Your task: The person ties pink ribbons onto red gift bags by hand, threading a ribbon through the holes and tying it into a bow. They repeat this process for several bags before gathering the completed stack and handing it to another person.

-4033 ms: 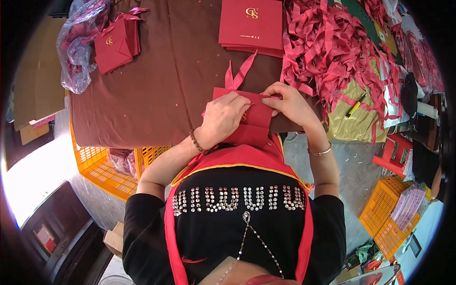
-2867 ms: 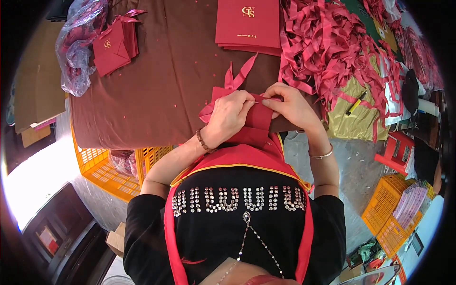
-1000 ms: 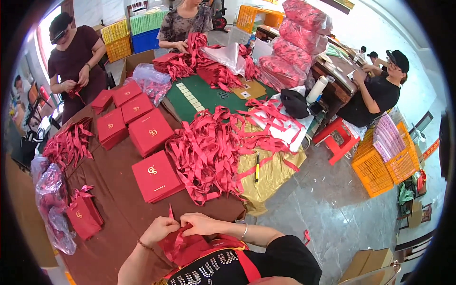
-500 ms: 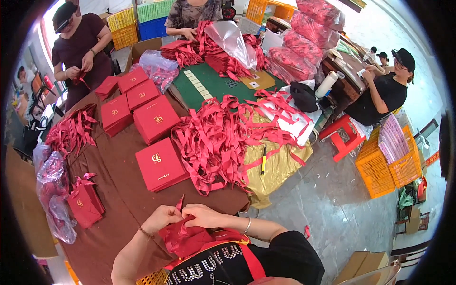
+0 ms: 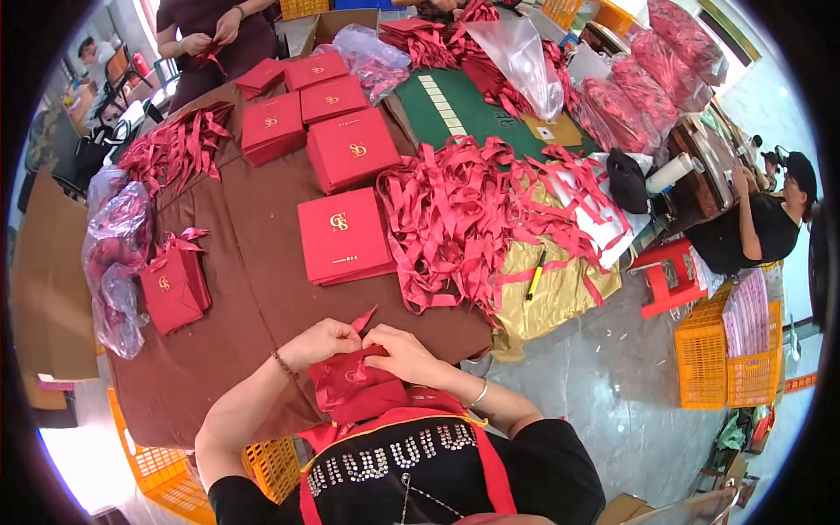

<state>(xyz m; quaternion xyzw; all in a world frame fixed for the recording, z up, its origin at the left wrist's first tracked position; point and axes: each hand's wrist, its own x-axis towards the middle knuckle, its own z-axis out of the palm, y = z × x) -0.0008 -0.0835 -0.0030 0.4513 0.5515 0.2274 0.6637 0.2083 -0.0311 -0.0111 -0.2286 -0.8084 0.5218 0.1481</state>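
Close to my body, a small red paper gift bag [image 5: 360, 395] with a gold emblem is held upright at the table's near edge. My left hand [image 5: 322, 342] is closed in a pinch on a red ribbon [image 5: 364, 318] at the bag's top; one ribbon end sticks up between the hands. My right hand [image 5: 401, 354] is also closed, pinching the ribbon by the bag's opening. The fingers partly hide the ribbon. Beyond them lie a stack of flat red bags [image 5: 345, 236] and a tangled heap of red ribbons [image 5: 451, 223].
A finished-looking red bag with a bow [image 5: 175, 289] stands at left beside a plastic-wrapped bundle [image 5: 118, 254]. More bag stacks [image 5: 352, 149] lie farther off. A yellow-black marker [image 5: 535, 276] rests on gold sheeting [image 5: 521, 328]. A co-worker's hands [image 5: 214, 35] work across the table.
The view has tilted down and shifted left, so the table sits higher and farther right. Both hands stay at the bag's top, still gripping the ribbon.
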